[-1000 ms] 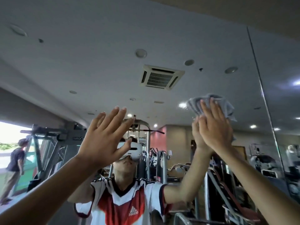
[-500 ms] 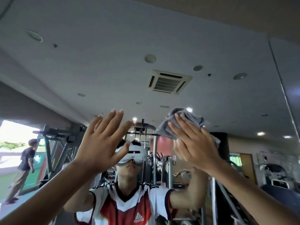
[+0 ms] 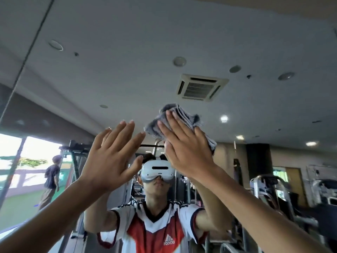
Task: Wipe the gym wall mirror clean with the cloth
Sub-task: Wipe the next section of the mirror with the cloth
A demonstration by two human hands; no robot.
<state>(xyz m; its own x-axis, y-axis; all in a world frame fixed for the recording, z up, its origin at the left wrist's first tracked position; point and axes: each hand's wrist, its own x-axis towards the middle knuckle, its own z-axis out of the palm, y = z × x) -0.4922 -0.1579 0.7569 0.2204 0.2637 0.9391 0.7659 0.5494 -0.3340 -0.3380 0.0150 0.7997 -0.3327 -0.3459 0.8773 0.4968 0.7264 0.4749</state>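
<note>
The wall mirror (image 3: 127, 52) fills the view and reflects the gym ceiling and a person in a red and white shirt. My right hand (image 3: 184, 147) presses a crumpled grey cloth (image 3: 184, 115) flat against the glass with straight fingers, just above head height. My left hand (image 3: 111, 157) lies flat on the mirror with fingers spread, close to the left of the right hand and holding nothing.
A mirror panel seam (image 3: 23, 66) runs diagonally at the far left. Reflected gym machines (image 3: 269, 190) stand at the right. A reflected person (image 3: 51, 179) walks by a bright window at the left. A ceiling air vent (image 3: 200, 87) shows in the reflection above the cloth.
My right hand has slid the cloth leftwards across the glass until it is beside my left hand. The left hand has stayed flat on the mirror. The view has shifted left.
</note>
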